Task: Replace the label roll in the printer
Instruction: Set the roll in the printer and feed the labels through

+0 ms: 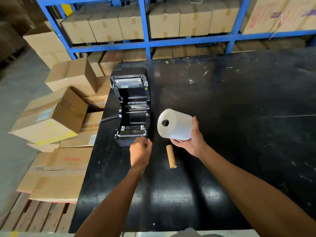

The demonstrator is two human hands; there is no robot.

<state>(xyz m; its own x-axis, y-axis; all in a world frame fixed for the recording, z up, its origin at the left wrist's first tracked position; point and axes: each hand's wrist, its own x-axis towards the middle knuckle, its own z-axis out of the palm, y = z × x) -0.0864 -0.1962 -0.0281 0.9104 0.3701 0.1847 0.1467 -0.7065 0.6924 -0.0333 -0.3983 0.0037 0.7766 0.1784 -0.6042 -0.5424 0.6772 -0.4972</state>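
Observation:
The black label printer (131, 106) stands open at the left edge of the black table (222, 117), its lid tipped back and its roll bay bare. My left hand (140, 152) rests against the printer's front right corner, fingers curled on its edge. My right hand (191, 139) holds a full white label roll (176, 124) just right of the printer, above the table; a black spindle sits in the roll's core, facing left. An empty brown cardboard core (171, 156) lies on the table between my two hands.
Cardboard boxes (51, 120) are piled on wooden pallets left of the table. Blue shelving (147, 41) filled with more boxes runs along the back. The tabletop stretches far to the right of the roll.

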